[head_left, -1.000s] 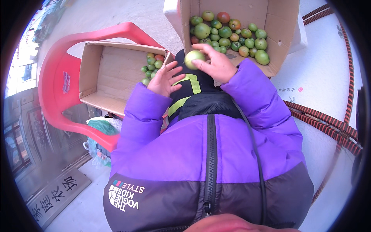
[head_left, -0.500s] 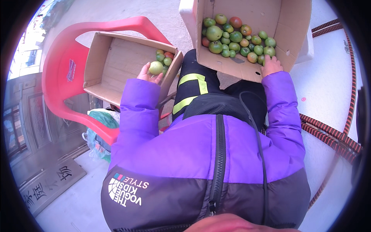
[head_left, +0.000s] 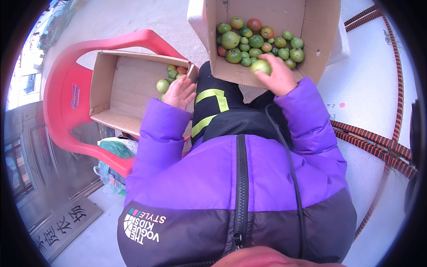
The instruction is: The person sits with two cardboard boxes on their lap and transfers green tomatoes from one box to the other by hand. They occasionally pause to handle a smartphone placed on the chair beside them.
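Note:
Pinched in my right hand (head_left: 281, 76) is a green tomato (head_left: 261, 67), held over the near edge of the right cardboard box (head_left: 267, 13). Many green and reddish tomatoes (head_left: 255, 41) lie inside that box. My left hand (head_left: 179, 92) has its fingers spread and holds nothing; it is at the right side of the left cardboard box (head_left: 126, 82). Beside it, a pale green tomato (head_left: 163, 86) and several smaller green and red tomatoes (head_left: 177, 71) sit in that box's right end, partly hidden by the hand.
The left box rests on a red plastic chair (head_left: 58, 107). Something white (head_left: 197, 18) supports the right box. A plastic bag (head_left: 111, 171) is below the chair's near arm. Red-and-black striped bands (head_left: 376, 144) run across the white surface at right.
The pale green tomato has left my left hand and lies in the left box. My right hand has moved left and lifted a green tomato from the right box.

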The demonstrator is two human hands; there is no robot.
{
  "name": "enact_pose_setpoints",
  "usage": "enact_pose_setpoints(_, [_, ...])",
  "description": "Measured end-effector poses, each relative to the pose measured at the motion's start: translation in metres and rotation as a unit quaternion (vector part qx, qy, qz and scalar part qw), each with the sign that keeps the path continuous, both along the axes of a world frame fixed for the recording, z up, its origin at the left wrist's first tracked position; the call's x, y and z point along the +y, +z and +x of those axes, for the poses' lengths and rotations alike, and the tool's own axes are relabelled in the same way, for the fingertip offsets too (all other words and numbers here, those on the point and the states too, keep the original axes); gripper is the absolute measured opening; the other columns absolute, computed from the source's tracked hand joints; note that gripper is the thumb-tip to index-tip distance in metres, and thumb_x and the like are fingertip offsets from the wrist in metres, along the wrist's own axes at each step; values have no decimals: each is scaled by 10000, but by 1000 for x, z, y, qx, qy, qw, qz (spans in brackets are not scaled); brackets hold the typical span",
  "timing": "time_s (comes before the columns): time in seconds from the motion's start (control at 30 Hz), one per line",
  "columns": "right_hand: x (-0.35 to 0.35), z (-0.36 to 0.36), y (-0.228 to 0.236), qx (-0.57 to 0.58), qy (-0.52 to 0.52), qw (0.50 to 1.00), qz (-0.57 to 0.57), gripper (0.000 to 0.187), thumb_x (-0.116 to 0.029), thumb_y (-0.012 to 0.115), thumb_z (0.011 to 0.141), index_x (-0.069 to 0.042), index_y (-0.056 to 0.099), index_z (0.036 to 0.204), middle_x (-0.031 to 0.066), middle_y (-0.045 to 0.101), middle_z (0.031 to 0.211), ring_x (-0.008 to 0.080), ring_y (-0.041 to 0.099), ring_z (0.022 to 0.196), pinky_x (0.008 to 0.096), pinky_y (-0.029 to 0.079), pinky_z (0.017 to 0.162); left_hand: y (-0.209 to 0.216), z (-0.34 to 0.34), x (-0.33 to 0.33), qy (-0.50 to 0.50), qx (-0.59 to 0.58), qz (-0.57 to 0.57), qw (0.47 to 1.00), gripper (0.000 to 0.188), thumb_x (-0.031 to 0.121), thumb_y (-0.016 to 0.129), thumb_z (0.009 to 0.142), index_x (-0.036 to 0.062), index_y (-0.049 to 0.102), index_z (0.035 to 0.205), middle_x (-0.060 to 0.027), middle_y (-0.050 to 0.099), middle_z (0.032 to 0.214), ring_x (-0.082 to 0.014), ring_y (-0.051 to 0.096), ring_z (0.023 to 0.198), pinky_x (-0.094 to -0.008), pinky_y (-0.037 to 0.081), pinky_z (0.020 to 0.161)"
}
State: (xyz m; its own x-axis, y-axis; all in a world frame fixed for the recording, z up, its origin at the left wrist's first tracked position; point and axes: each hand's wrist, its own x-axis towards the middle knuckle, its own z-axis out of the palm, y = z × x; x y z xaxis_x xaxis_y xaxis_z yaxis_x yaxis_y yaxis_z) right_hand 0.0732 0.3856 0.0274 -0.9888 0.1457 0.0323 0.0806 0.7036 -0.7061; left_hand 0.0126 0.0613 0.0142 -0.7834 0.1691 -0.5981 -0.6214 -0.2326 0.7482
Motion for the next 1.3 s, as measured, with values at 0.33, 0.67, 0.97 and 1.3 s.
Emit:
enact_pose_setpoints(0.33, [30,-37,-6,-106,-73,960,247,497,-252,702,806,-124,558,1264,194,529,1251,386,523,1153,455,484,919,18,20,-4,-97,-29,299,949,608,511,420,983,33,441,1357,-147,597,1209,-320,596,1130,-370,605,724])
enact_pose_setpoints(0.67, [87,-64,-100,-201,-239,882,352,610,-520,731,749,-206,588,1252,203,423,1304,441,478,1111,504,446,946,-52,-48,-115,255,-61,27,965,422,336,569,934,63,478,1242,-114,614,1129,-269,556,1133,-451,550,891])
enact_pose_setpoints(0.97, [91,-58,-92,-196,-218,897,331,528,-460,726,781,-166,621,1207,208,401,1338,415,424,1186,476,429,982,-90,-40,-130,63,96,-366,924,779,-86,716,746,83,347,1411,-173,539,1257,-248,591,1091,-343,553,859])
enact_pose_setpoints(1.3, [-3,-12,1,172,-90,970,148,498,-377,804,710,-190,658,1148,242,438,1362,418,451,1210,477,408,1000,-10,-8,-39,76,173,-60,980,570,356,510,973,110,329,1454,-188,374,1447,-315,445,1293,-470,401,1037])
